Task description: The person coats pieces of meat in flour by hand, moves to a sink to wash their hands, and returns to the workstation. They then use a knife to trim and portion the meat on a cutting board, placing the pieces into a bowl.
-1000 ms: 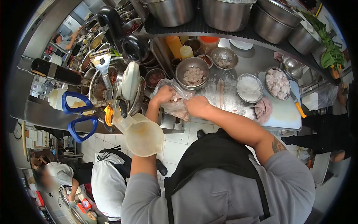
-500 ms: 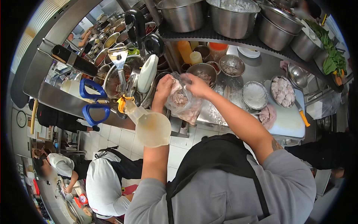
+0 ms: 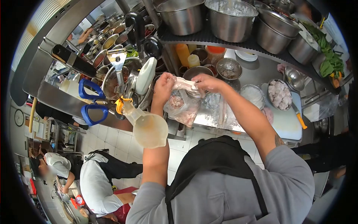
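A pale strip of raw meat (image 3: 183,84) is stretched between my two hands, over the mouth of a clear plastic bag (image 3: 178,110). My left hand (image 3: 164,86) pinches the strip's left end. At the other end, my right hand (image 3: 209,83) has its fingers closed on the meat. More raw meat shows inside the bag, which lies at the front edge of the steel counter. Just behind my hands is a metal bowl (image 3: 197,71), its contents mostly hidden.
To the right are a bowl of white flour (image 3: 253,96), a bowl of pale coated pieces (image 3: 279,95) and an orange-handled knife (image 3: 299,116) on a white cutting board (image 3: 285,128). Steel pots (image 3: 231,22) line the shelf above. A plastic jug (image 3: 150,128) hangs over my left forearm.
My hands were close together at the bag's mouth; my right hand has moved right. The strip of meat is now drawn out between them, above the bag.
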`<state>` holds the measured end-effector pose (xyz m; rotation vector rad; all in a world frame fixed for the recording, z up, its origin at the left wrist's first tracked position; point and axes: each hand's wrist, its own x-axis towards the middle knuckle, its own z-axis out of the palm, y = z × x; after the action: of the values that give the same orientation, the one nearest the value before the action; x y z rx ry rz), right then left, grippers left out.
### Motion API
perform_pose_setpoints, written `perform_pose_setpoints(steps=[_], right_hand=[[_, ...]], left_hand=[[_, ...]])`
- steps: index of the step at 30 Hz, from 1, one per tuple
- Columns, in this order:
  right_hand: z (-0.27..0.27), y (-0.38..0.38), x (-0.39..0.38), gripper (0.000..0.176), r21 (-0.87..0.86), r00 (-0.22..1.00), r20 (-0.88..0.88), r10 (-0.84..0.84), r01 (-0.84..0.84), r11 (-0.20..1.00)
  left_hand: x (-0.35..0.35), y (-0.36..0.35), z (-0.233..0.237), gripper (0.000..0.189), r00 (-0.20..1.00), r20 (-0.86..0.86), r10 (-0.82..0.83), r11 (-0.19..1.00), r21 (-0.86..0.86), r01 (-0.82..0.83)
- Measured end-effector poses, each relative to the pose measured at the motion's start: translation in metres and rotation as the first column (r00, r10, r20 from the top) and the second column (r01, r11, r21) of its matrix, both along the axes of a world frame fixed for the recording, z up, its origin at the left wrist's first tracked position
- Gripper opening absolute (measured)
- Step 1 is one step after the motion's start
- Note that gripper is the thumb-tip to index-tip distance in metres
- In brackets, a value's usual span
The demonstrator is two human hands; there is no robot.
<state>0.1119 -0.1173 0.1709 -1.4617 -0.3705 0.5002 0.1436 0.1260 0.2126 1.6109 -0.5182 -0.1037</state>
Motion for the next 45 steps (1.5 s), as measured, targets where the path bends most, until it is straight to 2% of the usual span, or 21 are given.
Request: perform_pose_setpoints(steps=[3,4,6,7,9,10,11,14,15,18,19,23,29,33,36,39,42,44,45], right_hand=[[0.006,-0.041,-0.024,0.021,0.022,0.999,-0.025,-0.034,0.035,0.999],[0.008,-0.056,-0.032,0.022,0.027,0.999,-0.036,-0.039,0.040,0.999],[0.007,-0.096,-0.037,0.021,-0.111,0.999,0.030,-0.018,0.022,0.994],[0.011,-0.110,-0.038,0.021,-0.179,0.998,0.060,-0.002,0.013,0.984],[0.022,-0.132,-0.045,0.021,-0.298,0.998,0.049,-0.039,0.052,0.953],[0.031,-0.142,-0.048,0.021,-0.357,0.997,0.047,-0.058,0.071,0.932],[0.036,-0.150,-0.049,0.021,-0.424,0.998,0.034,-0.051,0.060,0.904],[0.059,-0.159,-0.055,0.024,-0.611,1.000,0.000,-0.022,0.018,0.791],[0.074,-0.158,-0.058,0.027,-0.687,1.000,0.006,0.007,-0.001,0.727],[0.067,-0.172,-0.054,0.031,-0.764,0.953,0.216,0.212,0.030,0.645],[0.065,-0.174,-0.055,0.031,-0.781,0.951,0.215,0.221,0.031,0.624],[0.065,-0.171,-0.058,0.032,-0.828,0.945,0.186,0.270,0.002,0.561],[0.077,-0.158,-0.062,0.032,-0.840,0.902,0.217,0.373,-0.023,0.543],[0.082,-0.149,-0.064,0.033,-0.825,0.874,0.252,0.416,-0.031,0.564],[0.083,-0.142,-0.070,0.030,-0.843,0.856,0.337,0.393,0.087,0.531],[0.076,-0.131,-0.082,0.030,-0.856,0.848,0.367,0.383,0.146,0.496],[0.068,-0.112,-0.105,0.028,-0.873,0.880,0.329,0.344,0.145,0.465],[0.064,-0.099,-0.124,0.028,-0.898,0.886,0.266,0.380,0.085,0.431],[0.037,-0.098,-0.131,0.026,-0.824,0.852,0.396,0.343,0.165,0.542]], left_hand=[[-0.014,-0.009,-0.008,0.003,0.997,-0.039,-0.061,0.997,0.036,0.062],[-0.025,-0.014,-0.004,0.001,0.990,-0.104,-0.091,0.993,0.069,0.098],[-0.048,-0.026,0.001,0.004,0.960,-0.242,-0.139,0.976,0.129,0.174],[-0.048,-0.032,-0.018,0.009,0.969,-0.136,-0.206,0.962,0.153,0.226],[-0.059,-0.049,-0.048,0.019,0.934,-0.257,-0.249,0.953,0.107,0.283],[-0.068,-0.059,-0.047,0.024,0.910,-0.313,-0.271,0.947,0.082,0.310],[-0.076,-0.064,-0.044,0.034,0.852,-0.444,-0.278,0.930,0.098,0.355],[-0.085,-0.087,-0.081,0.032,0.797,-0.517,-0.311,0.903,0.102,0.418],[-0.089,-0.094,-0.090,0.030,0.800,-0.521,-0.298,0.901,0.123,0.416],[-0.101,-0.109,-0.116,0.021,0.766,-0.593,-0.248,0.907,0.137,0.399],[-0.107,-0.113,-0.124,0.013,0.755,-0.607,-0.249,0.926,0.079,0.369],[-0.130,-0.119,-0.154,0.011,0.725,-0.661,-0.193,0.971,-0.021,0.239],[-0.159,-0.117,-0.183,0.011,0.835,-0.549,-0.019,0.952,0.245,0.183],[-0.170,-0.125,-0.152,0.015,0.873,-0.474,0.113,0.957,0.290,0.033],[-0.157,-0.158,-0.091,0.028,0.697,-0.712,0.090,0.995,0.092,-0.036],[-0.124,-0.185,-0.052,0.035,0.462,-0.884,-0.076,0.997,-0.079,0.014],[-0.099,-0.200,-0.066,0.034,0.492,-0.863,-0.114,0.993,-0.105,0.045],[-0.080,-0.200,-0.086,0.025,0.484,-0.863,-0.141,0.990,-0.126,0.064],[-0.068,-0.197,-0.100,0.023,0.477,-0.865,-0.152,0.988,-0.128,0.082]])
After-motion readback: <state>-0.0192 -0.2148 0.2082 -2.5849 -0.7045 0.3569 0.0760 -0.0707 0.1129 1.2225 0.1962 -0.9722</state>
